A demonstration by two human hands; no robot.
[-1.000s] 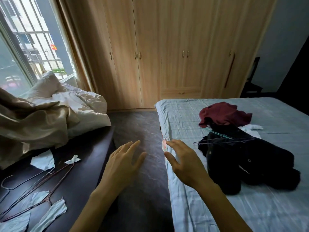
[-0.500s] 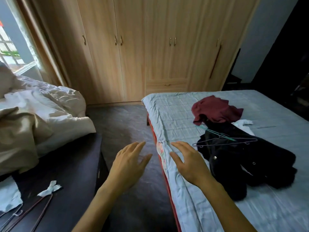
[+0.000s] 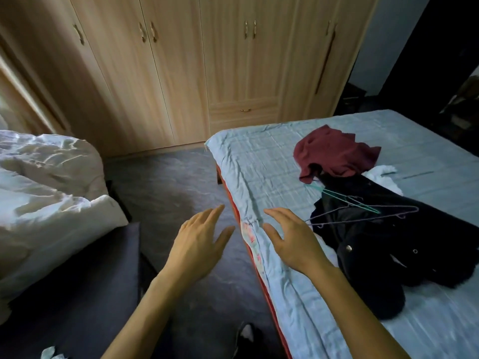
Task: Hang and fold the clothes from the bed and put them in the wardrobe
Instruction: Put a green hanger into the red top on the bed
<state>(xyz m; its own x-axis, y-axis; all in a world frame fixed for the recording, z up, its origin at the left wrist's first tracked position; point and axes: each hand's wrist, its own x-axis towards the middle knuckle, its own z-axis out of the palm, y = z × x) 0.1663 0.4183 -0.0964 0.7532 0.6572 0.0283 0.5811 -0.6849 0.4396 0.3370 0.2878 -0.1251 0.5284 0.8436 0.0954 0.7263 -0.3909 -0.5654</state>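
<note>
Your left hand (image 3: 199, 242) hangs over the dark floor (image 3: 176, 182) in the gap between the desk and the bed, palm down, fingers straight and slightly spread, with nothing in it. Your right hand (image 3: 290, 239) is just beside it to the right, over the near left edge of the bed (image 3: 259, 172), also palm down with the fingers loosely spread and the thumb out, holding nothing. You cannot tell whether it touches the pale blue sheet or floats just above it.

The clothes lie in a heap on the bed, to the right of your right hand. Nearest is a black garment (image 3: 383, 244) with small metal buttons, crumpled and spreading toward the near right. Two thin wire hangers lie on top of it: a purple hanger (image 3: 363, 213), whose left end comes close to your right hand, and a green hanger (image 3: 350, 199) crossing it a little farther back. Behind the black garment sits a bunched maroon garment (image 3: 334, 151), touching it, and a bit of white cloth (image 3: 383, 174) shows at the right of the two.

The wardrobe (image 3: 220, 73) fills the far wall, light wood, all of its visible doors closed and a drawer low in its middle section.

On the left, a rumpled white duvet (image 3: 46, 182) is piled on the dark desk (image 3: 77, 281). At the near edge of the view, the toe of a dark and white shoe (image 3: 246, 338) shows on the floor between your forearms
</note>
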